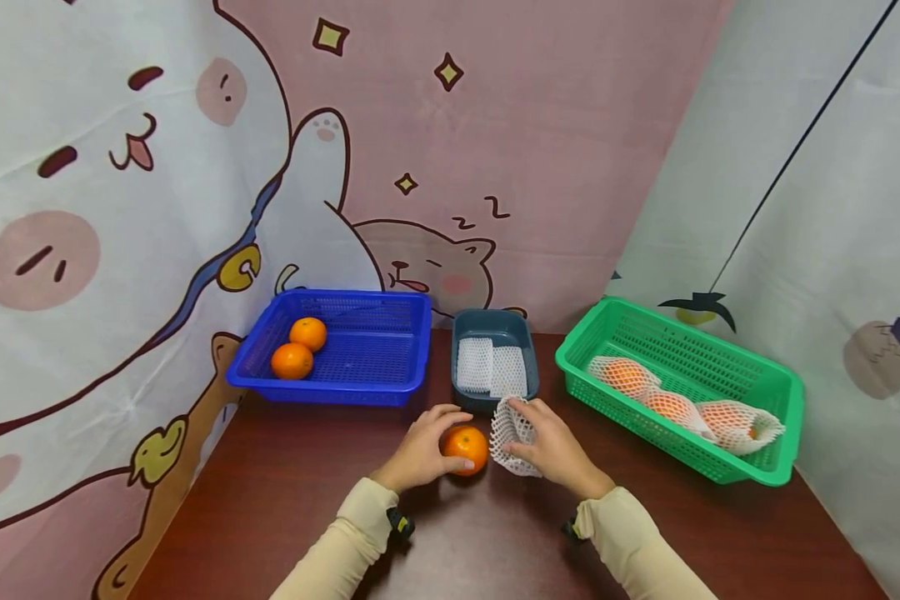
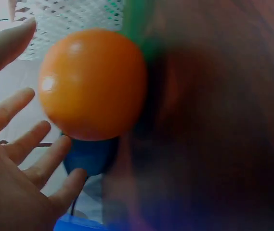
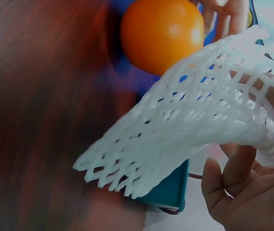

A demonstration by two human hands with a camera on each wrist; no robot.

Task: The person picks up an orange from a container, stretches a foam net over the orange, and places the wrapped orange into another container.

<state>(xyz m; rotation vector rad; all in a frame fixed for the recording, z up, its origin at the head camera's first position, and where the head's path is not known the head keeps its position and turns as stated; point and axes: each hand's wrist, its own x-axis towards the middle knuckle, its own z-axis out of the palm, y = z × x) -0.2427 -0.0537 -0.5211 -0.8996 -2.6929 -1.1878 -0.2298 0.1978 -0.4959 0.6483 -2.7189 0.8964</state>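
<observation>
An orange (image 1: 465,450) sits on the brown table in front of me. My left hand (image 1: 425,447) is at its left side, fingers spread and thumb overlapping the fruit in the head view. In the left wrist view those fingers (image 2: 43,161) are parted, beside the orange (image 2: 93,84). My right hand (image 1: 553,446) holds a white foam fruit net (image 1: 513,437) just right of the orange. Seen from the right wrist, the foam net (image 3: 175,115) hangs partly squashed, some fingers behind its mesh and its cut end pointing away from the hand.
A blue basket (image 1: 360,387) at the back left holds two oranges (image 1: 292,361). Behind my hands stands a small dark teal basket (image 1: 493,318) with white foam nets (image 1: 475,367). The green basket (image 1: 783,433) on the right contains several oranges in foam nets (image 1: 672,408).
</observation>
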